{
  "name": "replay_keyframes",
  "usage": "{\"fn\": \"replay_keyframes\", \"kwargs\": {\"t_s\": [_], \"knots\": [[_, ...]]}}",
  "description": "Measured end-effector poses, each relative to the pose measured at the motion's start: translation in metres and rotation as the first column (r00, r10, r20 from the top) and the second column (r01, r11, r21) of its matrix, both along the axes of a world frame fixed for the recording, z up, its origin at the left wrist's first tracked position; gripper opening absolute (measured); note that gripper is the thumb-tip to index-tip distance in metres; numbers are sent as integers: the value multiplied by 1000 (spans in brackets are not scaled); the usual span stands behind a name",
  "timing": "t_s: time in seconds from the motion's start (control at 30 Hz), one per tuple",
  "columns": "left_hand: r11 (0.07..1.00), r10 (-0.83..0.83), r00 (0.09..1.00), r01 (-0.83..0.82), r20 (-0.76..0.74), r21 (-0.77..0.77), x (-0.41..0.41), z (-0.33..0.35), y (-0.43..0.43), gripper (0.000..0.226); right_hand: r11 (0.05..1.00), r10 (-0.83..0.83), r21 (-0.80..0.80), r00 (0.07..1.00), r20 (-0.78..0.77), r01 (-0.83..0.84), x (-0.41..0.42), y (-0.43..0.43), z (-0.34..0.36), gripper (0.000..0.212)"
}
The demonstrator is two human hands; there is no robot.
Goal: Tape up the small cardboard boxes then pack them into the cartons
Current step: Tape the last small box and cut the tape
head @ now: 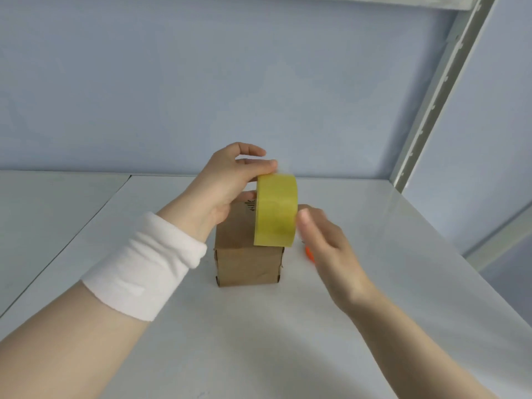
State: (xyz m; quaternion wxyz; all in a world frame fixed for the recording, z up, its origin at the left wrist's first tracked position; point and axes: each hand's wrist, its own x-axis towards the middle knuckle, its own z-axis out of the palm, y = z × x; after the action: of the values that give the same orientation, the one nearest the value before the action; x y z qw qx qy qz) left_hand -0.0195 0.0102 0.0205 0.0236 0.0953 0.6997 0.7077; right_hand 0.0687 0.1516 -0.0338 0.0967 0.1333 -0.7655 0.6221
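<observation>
A small brown cardboard box (247, 263) stands on the white table (259, 341) in the middle of the view. A yellow roll of tape (276, 211) stands on edge on the box's top. My left hand (230, 182) holds the roll from the left, thumb and fingers around its upper rim. My right hand (328, 246) hovers just right of the roll, fingers apart, blurred, holding nothing. Whether it touches the tape I cannot tell.
A small orange object (309, 253) lies on the table behind my right hand, mostly hidden. A grey metal shelf post (431, 96) rises at the right. A pale blue wall stands behind the table. A seam runs along the table's left side.
</observation>
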Motion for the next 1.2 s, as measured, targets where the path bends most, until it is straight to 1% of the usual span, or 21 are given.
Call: {"fn": "replay_keyframes", "kwargs": {"t_s": [0.03, 0.07, 0.1, 0.17, 0.23, 0.27, 0.33, 0.37, 0.4, 0.43, 0.47, 0.5, 0.57, 0.6, 0.63, 0.7, 0.77, 0.87, 0.97, 1.1, 1.2], "knots": [[1000, -8, 1000, 8, -10, -18, -3, 2, 0, 16, 999, 34, -2, 999, -13, -34, 0, -6, 1, 19], [999, -24, 999, 23, -30, -34, -5, 5, -2, 16, 999, 41, -6, 999, -21, -41, 0, -11, 4, 12], [998, -34, 998, 31, -56, -51, -9, 8, -3, 16, 999, 27, -37, 999, -25, -28, -2, -15, 7, 10], [997, -36, 995, 29, -94, -77, -20, 12, -9, 17, 988, -55, -148, 998, -16, 52, -9, -21, 16, 13], [996, -53, 997, 49, -50, -77, -33, 11, -15, 17, 965, -163, -210, 987, -9, 157, -18, -23, 22, 21], [994, -74, 997, 72, -12, -87, -39, 9, -17, 16, 960, -170, -226, 985, 12, 168, -21, -25, 24, 24], [982, -113, 992, 119, 48, -150, -51, -1, -20, 15, 974, -82, -205, 991, 104, 102, -28, -29, 24, 23], [974, -127, 990, 137, 68, -182, -57, -6, -21, 15, 985, -41, -157, 988, 152, 65, -30, -31, 20, 23], [968, -130, 988, 144, 82, -206, -62, -11, -21, 14, 993, -37, -99, 982, 185, 56, -31, -33, 17, 24], [964, -125, 989, 141, 85, -225, -68, -14, -21, 10, 995, -64, -57, 979, 194, 76, -34, -35, 15, 24], [960, -117, 990, 133, 79, -245, -73, -15, -22, 6, 992, -107, -48, 976, 188, 118, -37, -36, 14, 23], [957, -113, 992, 126, 63, -261, -78, -15, -22, 8, 984, -150, -75, 974, 172, 164, -40, -37, 15, 22], [952, -120, 992, 128, 46, -278, -85, -18, -23, 14, 943, -229, -209, 960, 162, 260, -48, -40, 19, 27], [950, -127, 991, 136, 50, -281, -88, -21, -24, 15, 918, -279, -246, 947, 158, 311, -53, -43, 21, 28], [949, -132, 990, 143, 56, -283, -90, -25, -25, 16, 902, -338, -233, 930, 142, 363, -57, -47, 20, 27], [948, -138, 988, 153, 74, -280, -91, -37, -28, 17, 877, -450, -146, 889, 89, 458, -63, -55, 16, 26], [958, -129, 987, 149, 99, -244, -93, -49, -29, 18, 845, -524, -95, 850, 48, 526, -68, -62, 13, 25], [977, -90, 985, 116, 147, -177, -96, -62, -28, 20, 822, -557, -100, 828, 64, 561, -76, -68, 18, 24], [983, -59, 983, 88, 171, -163, -95, -71, -26, 16, 814, -568, -76, 816, 105, 577, -83, -68, 26, 27], [964, -67, 989, 98, 133, -247, -99, -75, -26, 17, 814, -576, 5, 805, 141, 581, -89, -68, 33, 35], [910, -121, 987, 152, 103, -387, -102, -69, -30, 11, 828, -557, 36, 815, 161, 559, -89, -65, 37, 37]]}}
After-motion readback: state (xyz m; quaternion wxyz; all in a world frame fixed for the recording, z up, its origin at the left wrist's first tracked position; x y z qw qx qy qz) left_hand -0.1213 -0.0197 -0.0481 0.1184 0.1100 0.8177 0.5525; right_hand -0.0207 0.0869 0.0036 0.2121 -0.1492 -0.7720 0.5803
